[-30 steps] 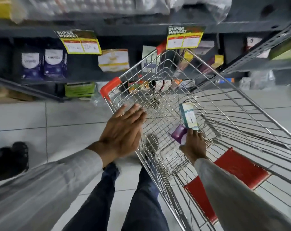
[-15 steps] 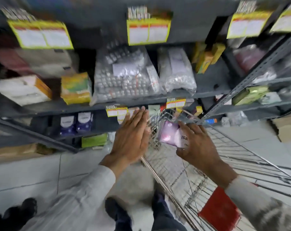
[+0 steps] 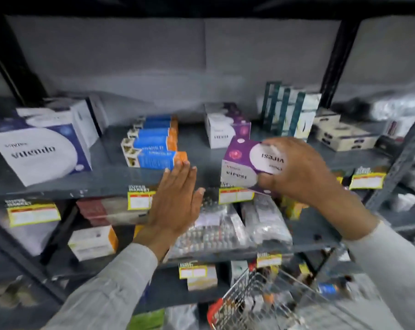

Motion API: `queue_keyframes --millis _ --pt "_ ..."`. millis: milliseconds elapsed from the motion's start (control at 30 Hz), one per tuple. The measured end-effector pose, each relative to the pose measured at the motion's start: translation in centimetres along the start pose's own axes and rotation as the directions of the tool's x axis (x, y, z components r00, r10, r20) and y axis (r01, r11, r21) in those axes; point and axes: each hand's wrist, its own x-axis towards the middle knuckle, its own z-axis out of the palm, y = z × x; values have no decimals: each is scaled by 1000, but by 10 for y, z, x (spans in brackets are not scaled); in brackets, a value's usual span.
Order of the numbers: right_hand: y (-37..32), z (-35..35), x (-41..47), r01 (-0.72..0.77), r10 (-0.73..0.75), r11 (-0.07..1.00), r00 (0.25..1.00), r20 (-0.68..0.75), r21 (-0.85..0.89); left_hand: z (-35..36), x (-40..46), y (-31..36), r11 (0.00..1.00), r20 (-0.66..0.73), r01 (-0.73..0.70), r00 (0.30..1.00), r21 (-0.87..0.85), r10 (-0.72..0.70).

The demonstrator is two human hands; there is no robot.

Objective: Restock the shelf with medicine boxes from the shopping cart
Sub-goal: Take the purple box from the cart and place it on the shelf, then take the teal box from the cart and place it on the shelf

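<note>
- The right hand point(image 3: 304, 172) grips a purple-and-white cardboard medicine box point(image 3: 247, 163), upside down, at the front edge of the grey metal shelf point(image 3: 201, 144).
- At twelve o'clock from it stands a matching purple-and-white box point(image 3: 226, 129).
- The left hand point(image 3: 175, 206) is flat, fingers straight and empty, just below a row of blue-and-orange cartons point(image 3: 154, 144) at its twelve o'clock.
- The wire shopping cart point(image 3: 261, 303) with red trim, blurred, sits at five o'clock; its contents cannot be made out.
</note>
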Motion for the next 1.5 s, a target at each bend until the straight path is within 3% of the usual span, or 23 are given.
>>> queue_keyframes --millis 133,300,567,633,700,800,900,967,1033,1133,1200,1300,1400,1500 --pt "5 2 74 -45 29 991 992 124 124 8 5 -3 998 49 1 999 70 -4" --pt "13 25 105 -76 10 971 960 280 225 13 1 -7 998 31 7 999 60 -9" --pt "19 45 94 30 -64 986 976 206 163 14 1 -3 999 9 30 1000 19 -30" --pt "21 47 80 60 -78 989 988 130 135 14 0 2 1000 -10 28 1000 4 -28" --pt "25 51 59 142 -139 983 990 -37 114 16 -4 12 999 -65 -2 998 -37 -1" --pt "37 62 12 273 -228 954 928 -295 121 31 -20 32 989 -159 -120 982 -91 105" --pt "61 89 -45 340 -281 934 888 -364 108 65 -48 53 970 -186 -194 969 -150 165" --pt "85 115 -89 345 -304 932 909 -284 109 97 -75 67 963 -100 -177 982 -205 159" --pt "113 144 -135 270 -256 953 960 -110 135 133 -110 83 959 48 -134 988 -250 150" --pt "162 192 -202 -10 -22 987 981 194 162 189 -169 106 959 294 -58 945 -278 143" --pt "194 221 -242 -255 194 959 909 368 124 220 -206 120 959 442 -8 886 -283 138" --pt "237 263 -297 -532 446 846 670 593 -35 259 -251 134 961 598 44 791 -274 134" --pt "271 304 -350 -663 576 722 417 703 -198 286 -277 142 968 684 65 720 -240 121" --pt "294 342 -389 -650 597 704 323 735 -286 300 -282 142 978 691 40 714 -203 114"
